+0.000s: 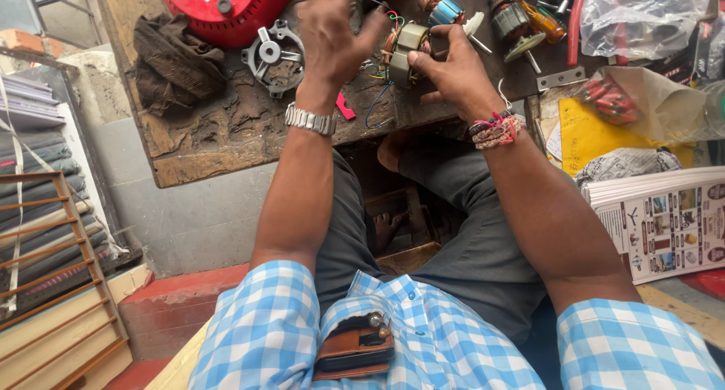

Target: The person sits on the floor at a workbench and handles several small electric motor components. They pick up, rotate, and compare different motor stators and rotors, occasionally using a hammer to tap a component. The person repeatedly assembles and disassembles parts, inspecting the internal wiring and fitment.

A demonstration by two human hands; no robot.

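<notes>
While the right hand (pixel 453 69) grips the small motor stator (pixel 408 50) with its copper windings and coloured wires, just above the worn wooden worktop (pixel 226 133), the left hand (pixel 328 27) hovers near it with fingers spread and holds nothing. I think a firm grip on the metal core, not on the thin wires, is best, so they do not tear. At the right edge lies a stack of printed leaflets (pixel 664 224) with small pictures, above it a yellow paper sheet (pixel 589 133), a clear plastic bag (pixel 642 12) and a bag of red parts (pixel 608 99).
</notes>
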